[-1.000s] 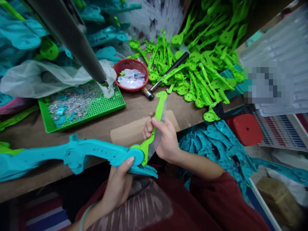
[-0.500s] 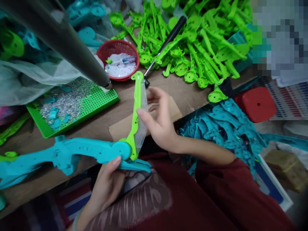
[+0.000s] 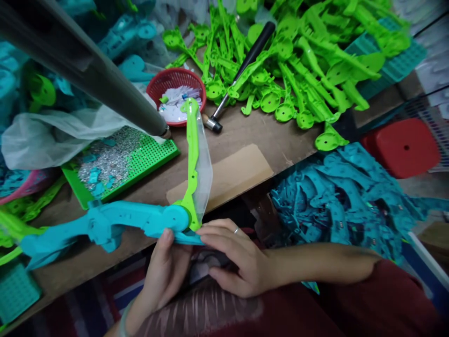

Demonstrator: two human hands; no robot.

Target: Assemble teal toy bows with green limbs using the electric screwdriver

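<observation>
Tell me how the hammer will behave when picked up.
The hammer will likely feel head-heavy, its thick head sitting on a thin, shiny shaft. It seems stiff, the shaft running straight. Lifting it may nudge the green parts, since its black grip lies among them.

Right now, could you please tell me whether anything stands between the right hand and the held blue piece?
Nothing visible does: the right hand appears to touch the blue piece with its fingers, beside the green part.

Turquoise part [image 3: 136, 217], smooth matt plastic
</observation>
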